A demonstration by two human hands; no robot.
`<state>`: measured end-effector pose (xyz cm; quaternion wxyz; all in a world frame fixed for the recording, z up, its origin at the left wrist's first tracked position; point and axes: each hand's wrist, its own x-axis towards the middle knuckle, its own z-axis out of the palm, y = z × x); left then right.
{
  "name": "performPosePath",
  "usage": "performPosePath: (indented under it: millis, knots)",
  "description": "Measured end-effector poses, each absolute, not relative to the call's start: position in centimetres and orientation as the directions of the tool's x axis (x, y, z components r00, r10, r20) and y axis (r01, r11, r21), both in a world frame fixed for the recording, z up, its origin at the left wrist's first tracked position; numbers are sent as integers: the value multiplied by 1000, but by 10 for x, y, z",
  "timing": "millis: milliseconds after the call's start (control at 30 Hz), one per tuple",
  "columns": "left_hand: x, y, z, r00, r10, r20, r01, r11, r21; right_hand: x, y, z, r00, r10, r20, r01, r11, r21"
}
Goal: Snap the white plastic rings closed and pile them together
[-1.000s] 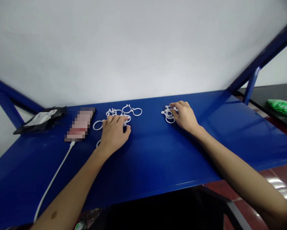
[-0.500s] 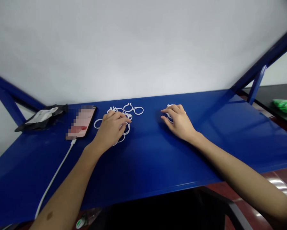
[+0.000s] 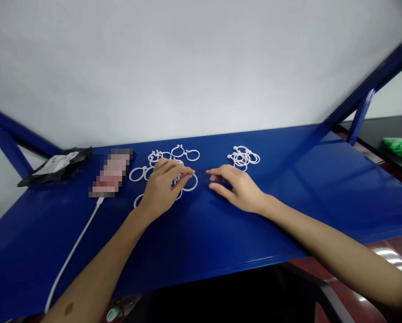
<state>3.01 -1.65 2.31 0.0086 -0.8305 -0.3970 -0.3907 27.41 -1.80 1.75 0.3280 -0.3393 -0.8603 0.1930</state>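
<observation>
My left hand (image 3: 163,183) hovers over a scatter of white plastic rings (image 3: 185,152) on the left side of the blue table. Its thumb and forefinger pinch one white ring (image 3: 196,181), which sticks out to the right of the fingertips. My right hand (image 3: 240,189) is a short way to the right with thumb and fingers apart and nothing between them. Just beyond it lies a small heap of similar white rings (image 3: 241,157), each with a little eyelet tab. My left palm covers part of the left group.
A phone (image 3: 111,172) with a white charging cable (image 3: 75,249) lies left of the rings. Farther left is a black plastic packet (image 3: 58,166) with a label. Blue slanted braces (image 3: 362,116) flank the table, and a white wall (image 3: 201,72) rises behind it.
My right hand has moved left and nearer to me, away from the right heap, uncovering it. My left hand has shifted slightly right, and a ring now shows pinched at its fingertips.
</observation>
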Motion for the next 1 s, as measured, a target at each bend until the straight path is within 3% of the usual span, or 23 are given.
performPosePath:
  millis: [233, 433, 567, 833, 1000]
  knots:
    - [51, -36, 21, 341, 798, 497, 569, -596, 566, 263, -33, 16, -555, 724, 409, 304, 635, -710]
    - [56, -40, 16, 329, 897, 296, 431, -421, 798, 265, -31, 13, -573, 666, 477, 310, 715, -626]
    - [54, -42, 16, 351, 917, 188, 298, -300, 906, 264, -31, 13, -577, 658, 483, 256, 708, -659]
    - [49, -40, 19, 367, 902, 230, 61, -270, 961, 267, -30, 18, -467, 701, 539, 287, 697, -658]
    - [45, -34, 17, 300, 913, 277, 156, -333, 930, 267, -31, 19, -441, 740, 508, 307, 656, -689]
